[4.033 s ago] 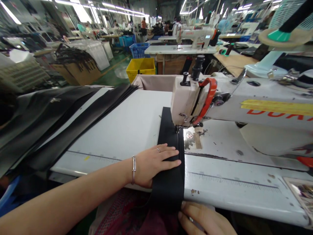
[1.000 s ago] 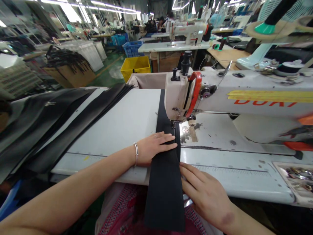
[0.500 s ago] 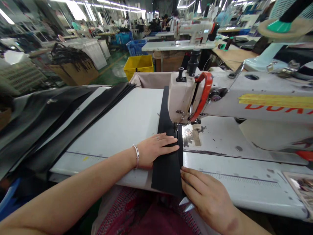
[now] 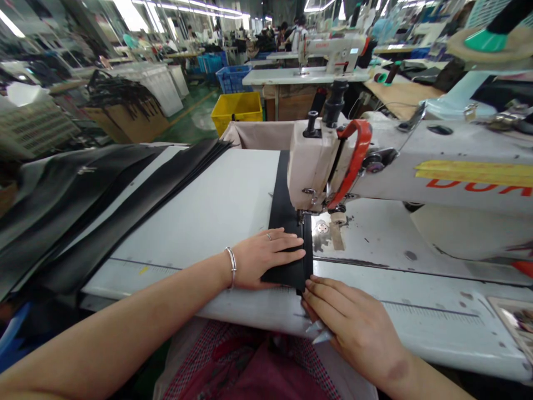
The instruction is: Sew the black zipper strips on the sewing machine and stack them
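Observation:
A black flat panel (image 4: 284, 273) lies lengthwise under the needle and presser foot (image 4: 300, 216) of the sewing machine (image 4: 310, 166), with a narrow black strip (image 4: 308, 250) along its right edge. Flat on the panel, just in front of the foot, my left hand (image 4: 266, 258) rests with fingers stretched out. My right hand (image 4: 353, 319) closes at the near right corner of panel and strip, fingertips touching the strip's end. Two silver pointed blades, apparently thread snips (image 4: 320, 332), stick out below its fingers; their handles are hidden in the palm.
Stacked black panels (image 4: 158, 183) lie on the left of the white table (image 4: 216, 205). A cloth-lined bin (image 4: 264, 136) adjoins the far edge, with a yellow crate (image 4: 237, 108) behind it. A thread stand (image 4: 470, 94) rises at right. Other machines and people are farther back.
The black panel has moved away from me under the foot, so its near edge is now close to my left hand. My right hand has shifted slightly forward with it; my left hand stays nearly put.

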`<move>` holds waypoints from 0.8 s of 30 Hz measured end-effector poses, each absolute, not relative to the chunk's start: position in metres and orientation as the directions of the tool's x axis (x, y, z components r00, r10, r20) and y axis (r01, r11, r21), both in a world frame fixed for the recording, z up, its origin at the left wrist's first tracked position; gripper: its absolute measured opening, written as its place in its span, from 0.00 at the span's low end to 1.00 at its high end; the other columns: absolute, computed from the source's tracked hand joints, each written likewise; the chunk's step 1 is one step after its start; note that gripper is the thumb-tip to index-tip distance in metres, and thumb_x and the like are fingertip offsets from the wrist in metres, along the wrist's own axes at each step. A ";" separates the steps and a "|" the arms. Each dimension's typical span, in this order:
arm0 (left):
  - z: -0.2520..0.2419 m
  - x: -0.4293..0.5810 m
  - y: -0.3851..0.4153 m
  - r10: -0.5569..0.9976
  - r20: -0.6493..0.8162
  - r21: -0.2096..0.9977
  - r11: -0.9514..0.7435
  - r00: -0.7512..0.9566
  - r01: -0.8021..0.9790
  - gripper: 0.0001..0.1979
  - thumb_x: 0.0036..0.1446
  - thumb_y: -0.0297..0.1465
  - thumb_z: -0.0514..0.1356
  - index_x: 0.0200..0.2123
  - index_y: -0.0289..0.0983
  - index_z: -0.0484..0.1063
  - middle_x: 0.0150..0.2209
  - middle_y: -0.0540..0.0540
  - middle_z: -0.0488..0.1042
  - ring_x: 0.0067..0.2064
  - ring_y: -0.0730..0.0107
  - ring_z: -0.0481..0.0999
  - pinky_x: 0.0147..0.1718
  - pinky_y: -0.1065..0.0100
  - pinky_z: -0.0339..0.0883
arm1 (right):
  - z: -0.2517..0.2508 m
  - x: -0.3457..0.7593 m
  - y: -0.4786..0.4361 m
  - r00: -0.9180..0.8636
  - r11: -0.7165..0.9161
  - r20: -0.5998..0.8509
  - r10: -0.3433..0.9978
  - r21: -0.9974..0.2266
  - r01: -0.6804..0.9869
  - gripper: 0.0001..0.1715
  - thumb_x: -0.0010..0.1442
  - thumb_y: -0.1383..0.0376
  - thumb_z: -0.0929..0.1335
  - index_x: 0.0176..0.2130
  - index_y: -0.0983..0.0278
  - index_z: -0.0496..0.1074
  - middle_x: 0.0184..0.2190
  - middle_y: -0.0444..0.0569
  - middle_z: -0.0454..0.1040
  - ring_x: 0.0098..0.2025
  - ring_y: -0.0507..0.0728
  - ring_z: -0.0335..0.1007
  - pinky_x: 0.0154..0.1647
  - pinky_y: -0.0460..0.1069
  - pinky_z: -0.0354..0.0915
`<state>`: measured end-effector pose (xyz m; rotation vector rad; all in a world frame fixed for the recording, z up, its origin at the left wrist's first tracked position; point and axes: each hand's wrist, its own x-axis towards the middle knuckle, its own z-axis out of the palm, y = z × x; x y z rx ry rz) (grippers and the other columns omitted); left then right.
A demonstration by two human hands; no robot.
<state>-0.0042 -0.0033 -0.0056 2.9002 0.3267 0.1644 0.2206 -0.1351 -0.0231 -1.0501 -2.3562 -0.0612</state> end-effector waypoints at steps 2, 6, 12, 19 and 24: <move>-0.007 -0.003 -0.005 0.248 0.132 0.222 -0.951 0.960 0.215 0.30 0.61 0.43 0.54 0.63 0.37 0.55 0.63 0.40 0.57 0.64 0.57 0.55 0.64 0.53 0.44 | -0.024 0.223 -0.130 -0.535 0.681 0.491 0.688 -0.183 0.709 0.17 0.62 0.74 0.60 0.47 0.67 0.73 0.47 0.50 0.74 0.51 0.58 0.68 0.49 0.52 0.69; -0.010 -0.002 -0.008 0.252 0.161 0.190 -0.957 0.954 0.220 0.26 0.64 0.42 0.50 0.61 0.37 0.58 0.62 0.41 0.59 0.63 0.59 0.58 0.64 0.54 0.47 | -0.025 0.227 -0.118 -0.527 0.650 0.441 0.727 -0.192 0.735 0.19 0.58 0.75 0.61 0.47 0.65 0.72 0.49 0.47 0.73 0.52 0.57 0.67 0.51 0.52 0.67; -0.011 -0.002 -0.013 0.239 0.167 0.177 -0.962 0.956 0.210 0.25 0.65 0.40 0.50 0.60 0.34 0.59 0.62 0.39 0.60 0.63 0.59 0.58 0.64 0.53 0.49 | -0.024 0.230 -0.098 -0.505 0.613 0.415 0.757 -0.181 0.769 0.14 0.57 0.73 0.65 0.44 0.64 0.74 0.49 0.48 0.74 0.51 0.57 0.68 0.54 0.52 0.65; -0.013 0.001 -0.012 0.260 0.195 0.160 -0.960 0.946 0.231 0.26 0.65 0.40 0.49 0.58 0.27 0.62 0.59 0.34 0.62 0.62 0.58 0.59 0.63 0.54 0.50 | -0.018 0.232 -0.076 -0.481 0.557 0.343 0.807 -0.171 0.813 0.15 0.58 0.69 0.67 0.46 0.63 0.74 0.49 0.47 0.73 0.51 0.57 0.68 0.53 0.53 0.65; -0.012 0.009 -0.005 0.287 0.215 0.129 -0.956 0.934 0.264 0.24 0.65 0.38 0.49 0.57 0.25 0.61 0.58 0.33 0.64 0.61 0.58 0.62 0.62 0.56 0.53 | -0.013 0.234 -0.059 -0.462 0.523 0.309 0.831 -0.153 0.838 0.14 0.60 0.67 0.66 0.46 0.62 0.74 0.47 0.45 0.74 0.49 0.57 0.68 0.50 0.52 0.67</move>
